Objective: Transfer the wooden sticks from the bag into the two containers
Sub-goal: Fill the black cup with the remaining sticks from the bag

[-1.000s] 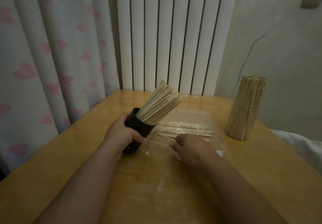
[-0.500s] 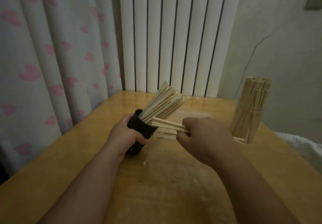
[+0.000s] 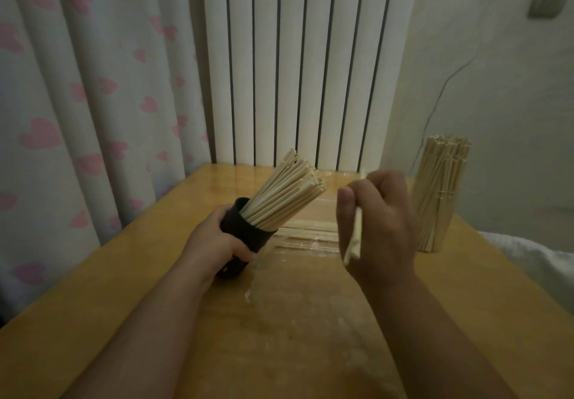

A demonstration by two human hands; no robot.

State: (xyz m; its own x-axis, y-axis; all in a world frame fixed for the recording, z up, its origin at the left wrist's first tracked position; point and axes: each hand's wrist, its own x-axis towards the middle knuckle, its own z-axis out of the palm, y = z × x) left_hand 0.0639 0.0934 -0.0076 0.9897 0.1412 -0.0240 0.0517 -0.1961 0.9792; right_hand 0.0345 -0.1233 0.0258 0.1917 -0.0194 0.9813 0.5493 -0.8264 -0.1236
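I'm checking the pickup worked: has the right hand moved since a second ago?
Yes. The right hand has lifted off the bag, gripping a few sticks, now level with the standing bundle.

- We see two arms only: left forearm [image 3: 149, 321] and right forearm [image 3: 435, 336], both bare right down to the bottom edge.
- We note the left hand [image 3: 214, 243] is bare, wrist bare as well.
- We note the right hand [image 3: 385, 227] is bare, slightly blurred; nails and marks too dim to tell.
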